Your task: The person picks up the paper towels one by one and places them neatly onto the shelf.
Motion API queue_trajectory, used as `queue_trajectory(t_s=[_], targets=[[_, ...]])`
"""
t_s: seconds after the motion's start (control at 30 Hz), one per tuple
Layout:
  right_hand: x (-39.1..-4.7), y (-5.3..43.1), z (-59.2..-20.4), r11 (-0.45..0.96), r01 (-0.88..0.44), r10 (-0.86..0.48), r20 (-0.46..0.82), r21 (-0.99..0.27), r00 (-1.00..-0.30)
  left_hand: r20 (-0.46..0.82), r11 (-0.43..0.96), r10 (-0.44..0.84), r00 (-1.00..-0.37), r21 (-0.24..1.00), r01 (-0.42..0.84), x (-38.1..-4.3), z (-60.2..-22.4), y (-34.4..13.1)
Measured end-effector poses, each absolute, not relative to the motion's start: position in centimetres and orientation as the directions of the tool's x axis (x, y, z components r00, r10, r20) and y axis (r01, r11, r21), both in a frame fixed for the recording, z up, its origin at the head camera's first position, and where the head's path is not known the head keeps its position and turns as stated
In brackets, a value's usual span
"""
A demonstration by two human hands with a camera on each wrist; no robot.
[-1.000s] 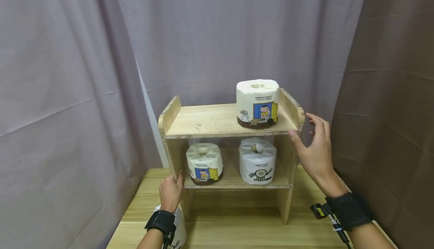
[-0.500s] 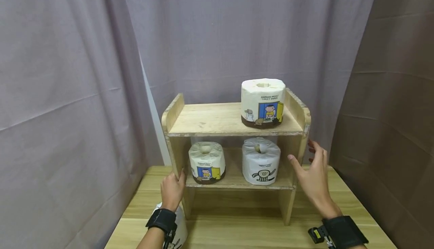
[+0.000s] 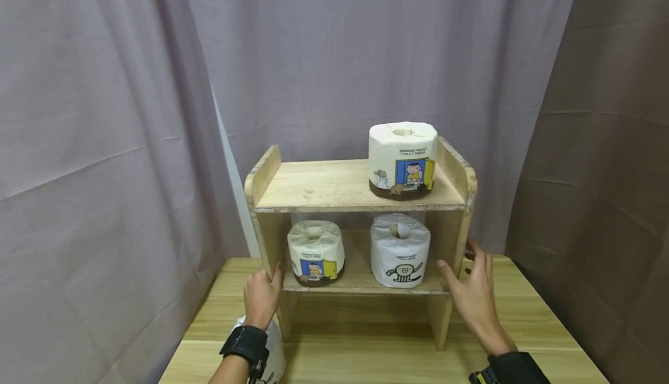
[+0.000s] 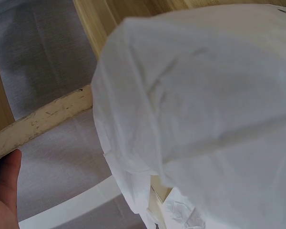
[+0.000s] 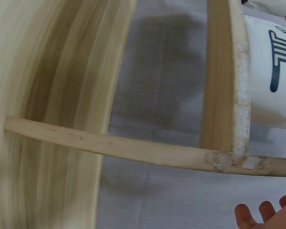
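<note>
A small two-tier wooden shelf (image 3: 313, 189) stands on the table. My left hand (image 3: 262, 295) grips its left side panel at the lower board's height, thumb on the front edge. Beside the right side panel, my right hand (image 3: 474, 300) is spread, thumb in front and fingers outside; the right wrist view shows those fingers (image 5: 243, 214) apart from the panel (image 5: 133, 147). One wrapped toilet roll (image 3: 401, 163) sits on the upper board at the right. The lower board bears a cream toilet roll (image 3: 316, 256) at left and a white toilet roll (image 3: 399, 251) at right.
Another white toilet roll (image 3: 276, 352) stands on the wooden table (image 3: 366, 363) at front left, partly hidden by my left wrist; it fills much of the left wrist view. Grey curtains (image 3: 334, 53) hang behind and to the left, a brownish one (image 3: 590, 198) at right.
My right hand has moved down along the right side panel, from the upper board to the lower board's height. The left hand keeps its grip; shelf and rolls stay put.
</note>
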State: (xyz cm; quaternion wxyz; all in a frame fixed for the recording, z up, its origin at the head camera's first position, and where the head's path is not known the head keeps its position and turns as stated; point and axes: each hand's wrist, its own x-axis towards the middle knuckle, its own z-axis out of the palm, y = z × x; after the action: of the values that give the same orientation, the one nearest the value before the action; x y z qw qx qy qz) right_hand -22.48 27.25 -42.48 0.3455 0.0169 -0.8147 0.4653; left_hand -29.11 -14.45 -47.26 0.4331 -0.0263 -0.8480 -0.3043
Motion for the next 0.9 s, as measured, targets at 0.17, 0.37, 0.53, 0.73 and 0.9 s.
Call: queue_trajectory(t_s=[0.17, 0.37, 0.53, 0.73, 0.9], targets=[[-22.2, 27.8, -43.0, 0.571, -0.309, 0.314, 0.551, -0.760, -0.774, 0.740, 0.810, -0.196, -0.644, 0.492, 0.319, -29.3, -47.4, -13.8], [-22.7, 27.1, -44.0, 0.548, -0.301, 0.315, 0.526, -0.780, -0.790, 0.730, 0.809, -0.216, -0.648, 0.506, 0.301, -29.0, -47.2, -14.1], [-22.9, 26.4, -45.0, 0.526, -0.282, 0.329, 0.498, -0.802, -0.803, 0.735, 0.821, -0.201, -0.647, 0.487, 0.299, -28.8, -47.4, -14.8], [-22.9, 26.3, -46.2, 0.479, -0.246, 0.325, 0.431, -0.842, -0.842, 0.739, 0.826, -0.197, -0.644, 0.479, 0.298, -28.9, -47.5, -14.8], [-23.6, 26.1, -46.5, 0.418, -0.298, 0.312, 0.444, -0.858, -0.840, 0.738, 0.817, -0.215, -0.640, 0.495, 0.296, -29.0, -47.2, -14.7]])
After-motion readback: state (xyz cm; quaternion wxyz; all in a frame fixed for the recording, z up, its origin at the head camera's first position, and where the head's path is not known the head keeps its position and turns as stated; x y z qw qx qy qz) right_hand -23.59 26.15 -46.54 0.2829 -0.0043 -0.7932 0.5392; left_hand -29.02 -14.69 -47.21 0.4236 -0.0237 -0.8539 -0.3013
